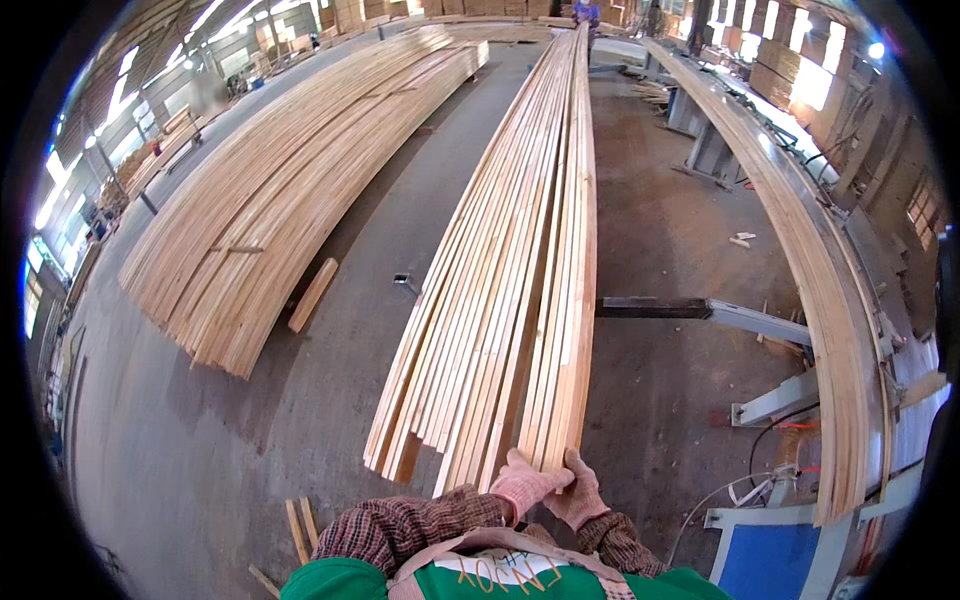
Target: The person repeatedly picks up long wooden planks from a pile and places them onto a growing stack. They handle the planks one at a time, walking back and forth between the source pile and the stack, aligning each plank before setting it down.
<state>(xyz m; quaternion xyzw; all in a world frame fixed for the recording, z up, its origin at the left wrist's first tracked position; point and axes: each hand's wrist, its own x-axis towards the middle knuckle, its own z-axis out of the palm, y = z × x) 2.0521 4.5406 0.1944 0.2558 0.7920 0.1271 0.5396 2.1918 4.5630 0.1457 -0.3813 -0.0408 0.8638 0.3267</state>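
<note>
A long bundle of pale wooden strips (484, 300) stretches away from me, its near ends uneven. At its right side, a narrower group of strips (558, 390) lies slightly apart, with a dark gap beside it. My left hand (526, 484), in a pinkish work glove, is closed over the near ends of that group. Close beside it, my right hand (580, 494), gloved alike, grips the right edge at the same end. The fingers under the wood are hidden.
A wide stack of boards (290, 200) lies to the left, a short wood block (313, 295) beside it. On the right runs a machine bench carrying long boards (800, 240); a metal arm (700, 309) reaches toward the bundle. A person (588, 13) stands at the bundle's far end.
</note>
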